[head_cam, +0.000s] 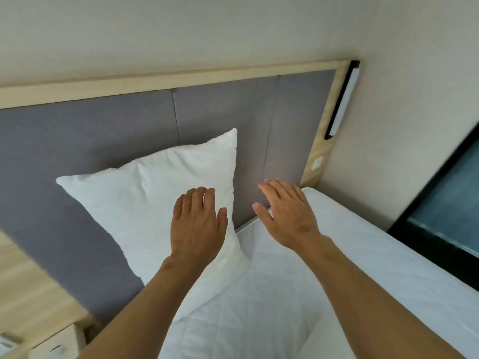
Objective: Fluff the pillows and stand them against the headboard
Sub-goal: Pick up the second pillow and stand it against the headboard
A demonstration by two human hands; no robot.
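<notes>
Both hands flat and spread, the left hand [198,224] seemingly pressing the plump white pillow [155,193] against the padded grey headboard [90,130]

A white pillow [145,203] leans on the left part of the gray headboard [290,130], blocking it; bare mattress [350,250] and open headboard lie to its right, bounded by the wall [388,112].

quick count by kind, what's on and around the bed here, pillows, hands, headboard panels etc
Plump white fabric pillows leaning on the headboard: 1
Bare open hands: 2, left hand over the pillow, right hand beside it
Grey padded headboard panels in view: 3
White quilted mattress: 1
White wall light bar: 1
Total: 8
</notes>
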